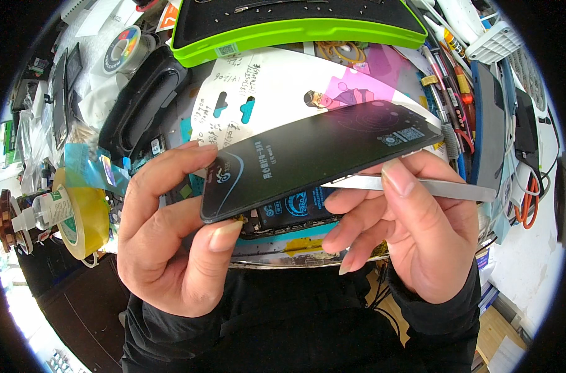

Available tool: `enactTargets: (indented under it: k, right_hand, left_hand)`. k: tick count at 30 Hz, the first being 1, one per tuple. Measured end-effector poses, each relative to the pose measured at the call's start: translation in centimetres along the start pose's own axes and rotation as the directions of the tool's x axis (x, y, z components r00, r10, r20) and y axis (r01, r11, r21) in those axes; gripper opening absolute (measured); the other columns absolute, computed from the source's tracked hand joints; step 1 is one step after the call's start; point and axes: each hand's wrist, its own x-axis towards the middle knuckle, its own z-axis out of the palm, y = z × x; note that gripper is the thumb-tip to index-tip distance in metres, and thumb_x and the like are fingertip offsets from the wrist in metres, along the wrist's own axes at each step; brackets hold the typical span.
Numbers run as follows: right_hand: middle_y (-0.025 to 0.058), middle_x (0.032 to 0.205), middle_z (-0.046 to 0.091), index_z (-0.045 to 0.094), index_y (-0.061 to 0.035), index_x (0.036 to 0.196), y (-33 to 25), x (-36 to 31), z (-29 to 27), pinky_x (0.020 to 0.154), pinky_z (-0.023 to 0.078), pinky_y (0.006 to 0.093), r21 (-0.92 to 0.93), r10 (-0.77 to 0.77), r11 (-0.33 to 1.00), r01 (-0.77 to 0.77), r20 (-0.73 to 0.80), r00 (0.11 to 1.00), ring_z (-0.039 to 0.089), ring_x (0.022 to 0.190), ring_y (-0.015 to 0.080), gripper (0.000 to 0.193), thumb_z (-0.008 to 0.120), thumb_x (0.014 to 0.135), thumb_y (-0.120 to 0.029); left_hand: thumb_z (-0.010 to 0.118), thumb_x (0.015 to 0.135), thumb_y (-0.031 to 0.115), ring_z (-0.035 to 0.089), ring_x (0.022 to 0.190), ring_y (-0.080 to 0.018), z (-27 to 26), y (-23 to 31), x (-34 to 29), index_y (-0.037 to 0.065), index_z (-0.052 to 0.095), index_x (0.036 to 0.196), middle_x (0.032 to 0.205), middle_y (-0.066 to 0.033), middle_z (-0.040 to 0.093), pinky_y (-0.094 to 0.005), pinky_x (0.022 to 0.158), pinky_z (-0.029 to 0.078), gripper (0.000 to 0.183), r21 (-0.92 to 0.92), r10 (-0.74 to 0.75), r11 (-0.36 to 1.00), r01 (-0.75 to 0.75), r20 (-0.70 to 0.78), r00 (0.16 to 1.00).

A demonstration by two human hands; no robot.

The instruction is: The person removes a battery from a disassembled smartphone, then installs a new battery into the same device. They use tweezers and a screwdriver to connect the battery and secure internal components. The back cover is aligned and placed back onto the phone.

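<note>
A black phone screen panel (308, 146) with printed film on its face is held tilted in front of me. My left hand (171, 233) grips its left end, fingers at the upper edge and thumb at the lower corner. Metal tweezers (460, 189) lie between the thumb and fingers of my right hand (413, 227), their tip reaching under the panel's near edge. The right fingers are close to that edge; whether they touch it I cannot tell. Beneath lies an opened phone body with a black battery (283, 210), largely covered by the panel.
A green-rimmed tray (301, 34) with a black mat holding tiny screws stands at the back. Below it lies a white sheet (258, 93) with handwriting. To the left are a black case (146, 99) and yellow tape roll (87, 214); pens and tools (448, 87) crowd the right.
</note>
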Motion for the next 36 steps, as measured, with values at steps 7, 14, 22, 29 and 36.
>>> enactTargets:
  k: [7,14,22,29,36]
  right_hand:
    - [0.0297,0.097,0.071,0.058,0.0111,0.113,0.1,0.2,-0.6,0.051,0.062,0.0326,0.012,-0.008,1.0,0.008,0.068,0.998,0.076,0.072,0.0307,0.038,0.047,0.109,-0.025]
    - [0.0285,0.097,0.071,0.058,0.0124,0.11,0.2,0.6,-0.7,0.05,0.061,0.0305,-0.038,-0.038,0.998,0.042,0.113,0.993,0.076,0.072,0.0287,0.037,0.052,0.107,-0.024]
    - [0.0278,0.096,0.071,0.058,0.0117,0.109,-0.1,0.4,-0.8,0.05,0.061,0.0301,-0.023,0.005,1.0,-0.003,0.101,0.995,0.076,0.071,0.0287,0.037,0.053,0.107,-0.025]
    - [0.027,0.095,0.072,0.058,0.011,0.109,0.3,0.5,-0.7,0.05,0.061,0.0302,-0.045,-0.031,0.998,0.036,0.097,0.995,0.076,0.07,0.0286,0.037,0.052,0.107,-0.025]
    - [0.0262,0.094,0.072,0.057,0.0105,0.108,0.2,0.3,-0.7,0.049,0.061,0.0297,-0.06,-0.035,0.997,0.04,0.082,0.996,0.075,0.07,0.0278,0.038,0.05,0.108,-0.027]
  left_hand:
    - [0.057,0.102,0.039,0.063,0.115,-0.0357,-0.6,0.4,-0.3,-0.009,0.069,0.091,0.123,-0.0332,0.064,-0.0425,0.1,0.047,0.05,0.022,-0.058,0.998,0.057,0.027,0.998]
    - [0.074,0.089,0.026,0.062,0.119,-0.037,-1.7,-0.5,-1.3,-0.005,0.072,0.108,0.132,-0.0321,0.06,-0.0428,0.103,0.047,0.036,0.042,0.021,0.999,-0.024,0.066,0.998]
    - [0.081,0.075,0.008,0.058,0.127,-0.0376,-0.8,-0.3,-1.8,-0.002,0.072,0.115,0.139,-0.0292,0.056,-0.0438,0.108,0.043,0.042,0.129,0.008,0.992,-0.016,0.06,0.998]
    - [0.077,0.078,0.006,0.058,0.125,-0.0373,-0.8,0.4,-0.9,-0.002,0.074,0.105,0.136,-0.0306,0.057,-0.0455,0.109,0.041,0.028,0.143,-0.02,0.99,0.009,0.077,0.997]
    - [0.077,0.077,0.004,0.059,0.123,-0.0367,-0.8,0.5,-0.9,-0.002,0.074,0.103,0.135,-0.0304,0.058,-0.0446,0.108,0.041,0.026,0.127,-0.019,0.992,0.008,0.085,0.996]
